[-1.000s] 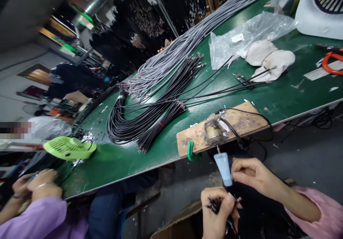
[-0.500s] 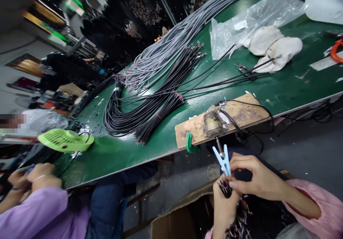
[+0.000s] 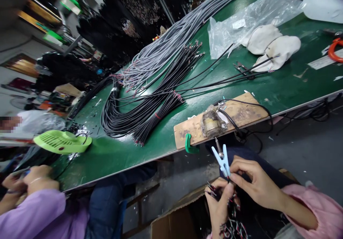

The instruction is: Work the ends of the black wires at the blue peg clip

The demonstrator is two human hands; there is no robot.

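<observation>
My left hand is closed around a bunch of thin black cables, whose stripped ends show red, white and dark wires. Close above it, my right hand pinches with thumb and forefinger at a thin cable end, mostly hidden by the fingers. Those fingertips are right at the lower jaws of a light blue clothespin. The clothespin's splayed legs point up at the metal shaft of a small tape-wrapped motor, which sits on a wooden board.
A green clamp grips the board at the table edge. On the green table lie black cables, grey cables, pliers, white gloves and a lime-green fan. A co-worker in a purple sleeve sits at left. A cardboard box stands below.
My left hand has tilted and loosened, fanning the cable ends out to the left. My right hand has shifted slightly down, still at the clothespin's jaws. The view has drifted a little.
</observation>
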